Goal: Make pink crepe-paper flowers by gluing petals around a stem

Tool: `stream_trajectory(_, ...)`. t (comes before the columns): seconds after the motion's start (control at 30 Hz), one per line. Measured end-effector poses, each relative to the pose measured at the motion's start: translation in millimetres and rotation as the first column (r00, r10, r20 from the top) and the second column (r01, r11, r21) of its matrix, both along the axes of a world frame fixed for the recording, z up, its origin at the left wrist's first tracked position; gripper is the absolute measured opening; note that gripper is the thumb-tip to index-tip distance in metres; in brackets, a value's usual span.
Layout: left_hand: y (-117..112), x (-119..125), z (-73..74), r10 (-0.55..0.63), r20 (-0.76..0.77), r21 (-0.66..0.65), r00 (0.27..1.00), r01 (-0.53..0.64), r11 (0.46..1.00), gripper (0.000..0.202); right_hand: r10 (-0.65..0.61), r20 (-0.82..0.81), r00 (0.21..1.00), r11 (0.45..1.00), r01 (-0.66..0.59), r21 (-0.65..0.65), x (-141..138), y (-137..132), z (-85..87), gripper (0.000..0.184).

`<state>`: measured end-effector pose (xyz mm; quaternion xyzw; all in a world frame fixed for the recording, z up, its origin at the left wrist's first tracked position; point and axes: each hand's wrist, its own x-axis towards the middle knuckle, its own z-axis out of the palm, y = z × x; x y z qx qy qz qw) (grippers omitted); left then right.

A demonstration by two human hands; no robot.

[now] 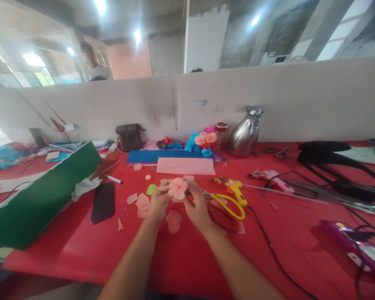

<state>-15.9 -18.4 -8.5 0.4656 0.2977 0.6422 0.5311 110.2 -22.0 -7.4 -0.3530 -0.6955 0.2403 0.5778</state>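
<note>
Between my two hands, just above the red tabletop (181,266), is a pink paper flower (178,188) with its petals spread toward the far side. My left hand (159,201) pinches its left edge, and my right hand (197,205) grips it from the right. Cut pink paper petals (143,200) lie left of my left hand, and a larger petal (174,221) rests below the flower. Beside my right hand are scissors (229,205) with yellow and red handles, partly hidden by the hand. A yellow glue gun (236,189) lies just beyond them.
A black phone (102,203) and a green board (50,196) are at left. Pink paper (186,166), finished paper flowers (203,141) and a steel jug (246,132) stand along the back. Another glue gun (276,180), cords and a purple device (353,246) occupy the right. A person (95,68) is beyond the partition.
</note>
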Motion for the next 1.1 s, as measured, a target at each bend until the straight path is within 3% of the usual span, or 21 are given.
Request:
stream_trajectory(0.17, -2, -2, -0.9, 0.006, -0.026, 0.048, 1.0, -0.005, 0.999, 0.006, 0.017, 0.024, 1.0, 0.996, -0.019, 0.091, 1, 0, 0.9, 0.016)
stream_trajectory(0.33, -5, -3, 4.7, -0.007, -0.075, 0.076, 0.997, 0.013, 0.997, 0.003, 0.017, 0.044, 0.999, 0.995, -0.021, 0.098, 2, -3, 4.5, 0.016)
stream_trajectory(0.5, -2, -3, -0.5, 0.03, -0.039, 0.05, 0.999, -0.028, 0.998, 0.007, 0.097, -0.159, 0.982, 0.985, -0.118, -0.126, 5, -5, 10.2, 0.006)
stream_trajectory(0.7, 4, 0, -8.8, -0.028, 0.038, -0.08, 0.999, 0.031, 0.996, 0.011, 0.147, -0.508, 0.849, 0.871, -0.354, -0.341, 7, 1, 9.1, 0.018)
stream_trajectory(0.93, -1, 6, -1.1, -0.041, 0.04, -0.146, 0.998, 0.046, 0.988, 0.014, 0.171, -0.474, 0.864, 0.839, -0.38, -0.39, 7, -1, 15.0, 0.018)
stream_trajectory(1.1, -1, 12, -4.5, -0.075, 0.162, -0.206, 0.984, 0.108, 0.973, 0.015, 0.135, -0.514, 0.847, 0.842, -0.372, -0.392, 6, -3, 22.0, 0.013)
